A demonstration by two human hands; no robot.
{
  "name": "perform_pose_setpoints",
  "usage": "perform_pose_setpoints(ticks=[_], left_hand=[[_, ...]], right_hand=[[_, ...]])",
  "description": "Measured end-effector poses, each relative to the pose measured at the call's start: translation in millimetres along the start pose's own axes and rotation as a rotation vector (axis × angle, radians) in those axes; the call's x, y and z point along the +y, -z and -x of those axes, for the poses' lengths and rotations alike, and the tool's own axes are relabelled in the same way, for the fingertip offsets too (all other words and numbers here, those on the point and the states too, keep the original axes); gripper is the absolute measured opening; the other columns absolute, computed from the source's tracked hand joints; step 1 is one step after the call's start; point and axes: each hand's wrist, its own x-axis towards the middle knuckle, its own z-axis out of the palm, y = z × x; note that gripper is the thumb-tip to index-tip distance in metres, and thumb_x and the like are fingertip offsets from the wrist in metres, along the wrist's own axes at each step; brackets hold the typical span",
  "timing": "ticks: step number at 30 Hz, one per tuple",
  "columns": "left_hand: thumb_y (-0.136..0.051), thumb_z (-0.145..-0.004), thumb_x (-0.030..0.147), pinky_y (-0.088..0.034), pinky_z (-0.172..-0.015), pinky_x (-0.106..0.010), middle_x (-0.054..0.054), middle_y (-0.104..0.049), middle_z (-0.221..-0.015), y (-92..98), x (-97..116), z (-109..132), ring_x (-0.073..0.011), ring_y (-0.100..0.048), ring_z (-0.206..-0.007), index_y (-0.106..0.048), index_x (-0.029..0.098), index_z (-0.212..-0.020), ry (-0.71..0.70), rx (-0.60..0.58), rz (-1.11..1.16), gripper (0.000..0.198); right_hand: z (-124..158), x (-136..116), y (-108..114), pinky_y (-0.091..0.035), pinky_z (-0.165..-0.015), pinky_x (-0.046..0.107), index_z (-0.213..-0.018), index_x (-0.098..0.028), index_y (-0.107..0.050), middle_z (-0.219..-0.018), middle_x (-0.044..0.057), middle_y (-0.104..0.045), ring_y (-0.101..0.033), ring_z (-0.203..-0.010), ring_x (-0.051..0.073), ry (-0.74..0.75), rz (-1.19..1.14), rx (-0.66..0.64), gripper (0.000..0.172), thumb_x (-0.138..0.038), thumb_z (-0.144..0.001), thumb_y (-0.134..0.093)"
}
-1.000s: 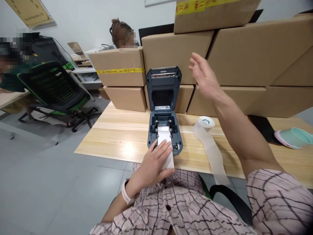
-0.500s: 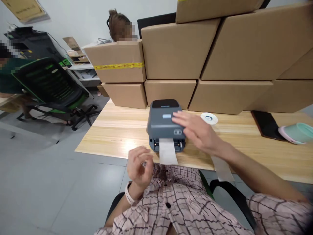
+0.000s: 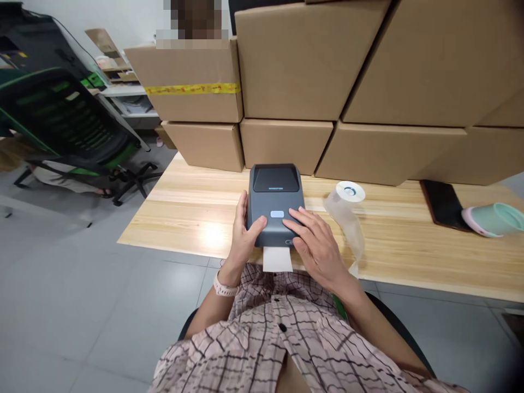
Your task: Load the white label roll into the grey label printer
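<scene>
A dark grey label printer (image 3: 275,203) stands near the front edge of the wooden table, its lid down. From its front slot a strip of white labels (image 3: 278,260) sticks out. My left hand (image 3: 243,232) grips the printer's left side, thumb on top of the lid and fingers along the wall. Lying on the lid's right front is my right hand (image 3: 318,243), fingers spread, beside the pale blue button (image 3: 277,214). To the right, a small label roll (image 3: 350,191) has a long translucent backing strip (image 3: 352,232) trailing toward the table edge.
Stacked cardboard boxes (image 3: 303,65) line the back of the wooden table (image 3: 176,218). A black phone (image 3: 444,203) and a green-and-pink cup (image 3: 493,219) lie at the right. An office chair (image 3: 69,120) stands at far left; a person's head shows behind the boxes.
The printer's lid has gone down flat. My left hand has moved from in front of the printer onto its left side. My right hand stays on the lid, now lower.
</scene>
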Motion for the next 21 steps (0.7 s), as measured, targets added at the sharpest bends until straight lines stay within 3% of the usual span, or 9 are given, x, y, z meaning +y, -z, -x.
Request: perform_pose_setpoints(ticks=[2,5,7,8,10,12,13,17,21], left_hand=[[-0.074,-0.089,0.047,-0.031,-0.128,-0.046,-0.009,-0.03,-0.171,0.0,-1,7,-0.0337,-0.029,-0.158,-0.034,0.03,-0.158,-0.024,0.039,-0.035,0.082],[-0.077,-0.086,0.043,-0.042,-0.117,-0.041,-0.01,-0.044,-0.159,3.2,-5,34,-0.0295,-0.046,-0.144,-0.045,0.029,-0.149,-0.101,0.272,-0.197,0.072],[-0.076,-0.087,0.043,-0.051,-0.091,-0.033,-0.007,-0.065,-0.119,7.6,-8,57,-0.0206,-0.063,-0.105,-0.064,0.023,-0.116,-0.117,0.483,-0.247,0.037],[-0.072,-0.089,0.044,-0.05,-0.078,-0.029,-0.003,-0.065,-0.093,9.9,-8,67,-0.0167,-0.06,-0.084,-0.066,0.021,-0.093,-0.074,0.467,-0.219,0.024],[-0.065,-0.093,0.047,-0.043,-0.064,-0.026,0.001,-0.054,-0.064,12.5,-9,81,-0.0131,-0.05,-0.064,-0.058,0.019,-0.064,0.12,0.21,-0.149,0.041],[-0.068,-0.089,0.052,-0.036,-0.057,-0.025,0.002,-0.049,-0.055,10.9,-8,83,-0.0111,-0.044,-0.056,-0.056,0.018,-0.057,0.33,-0.036,-0.056,0.049],[-0.072,-0.085,0.054,-0.034,-0.056,-0.025,0.002,-0.05,-0.055,8.6,-8,81,-0.0104,-0.043,-0.055,-0.06,0.017,-0.059,0.406,-0.105,-0.014,0.047],[-0.084,-0.073,0.054,-0.036,-0.06,-0.025,0.0,-0.062,-0.065,-1.0,-8,71,-0.0103,-0.047,-0.058,-0.074,0.014,-0.077,0.476,-0.189,0.043,0.041],[-0.07,-0.087,0.056,-0.036,-0.058,-0.025,0.001,-0.055,-0.056,7.1,-7,73,-0.0109,-0.046,-0.056,-0.065,0.015,-0.058,0.289,-0.101,-0.045,0.05]], right_hand=[[-2,0,-3,-0.04,-0.117,0.052,-0.14,-0.024,-0.058,-0.147,0.01,-0.06,-0.048,-0.143,0.027,-0.002,0.032,0.001,0.037,-0.03,-0.109,-0.039],[-5,-2,-7,-0.042,-0.11,0.05,-0.145,-0.023,-0.056,-0.147,0.012,-0.059,-0.049,-0.138,0.029,-0.018,0.093,0.005,0.043,-0.039,-0.11,-0.036],[-8,-5,-7,-0.042,-0.105,0.049,-0.145,-0.025,-0.057,-0.148,0.011,-0.058,-0.05,-0.134,0.03,-0.026,0.138,0.003,0.046,-0.044,-0.11,-0.034],[-10,-6,-6,-0.042,-0.103,0.049,-0.144,-0.026,-0.059,-0.149,0.011,-0.058,-0.051,-0.131,0.03,-0.028,0.161,-0.002,0.047,-0.046,-0.11,-0.034],[-16,-8,-4,-0.041,-0.102,0.051,-0.139,-0.028,-0.062,-0.153,0.01,-0.056,-0.053,-0.129,0.031,-0.036,0.201,-0.021,0.047,-0.049,-0.109,-0.033],[-23,-7,-1,-0.036,-0.108,0.055,-0.132,-0.029,-0.066,-0.157,0.008,-0.054,-0.052,-0.134,0.031,-0.054,0.213,-0.048,0.044,-0.049,-0.109,-0.034],[-27,-6,-1,-0.032,-0.114,0.057,-0.129,-0.03,-0.067,-0.158,0.006,-0.053,-0.049,-0.139,0.03,-0.062,0.207,-0.061,0.042,-0.048,-0.109,-0.035],[-34,-1,-3,-0.011,-0.127,0.062,-0.124,-0.03,-0.067,-0.162,0.001,-0.049,-0.031,-0.156,0.029,-0.061,0.15,-0.105,0.041,-0.051,-0.109,-0.036],[-16,6,1,-0.01,-0.128,0.067,-0.142,-0.033,-0.057,-0.173,0.004,-0.026,-0.02,-0.161,0.031,-0.108,-0.006,-0.141,0.05,-0.061,-0.106,-0.034]])
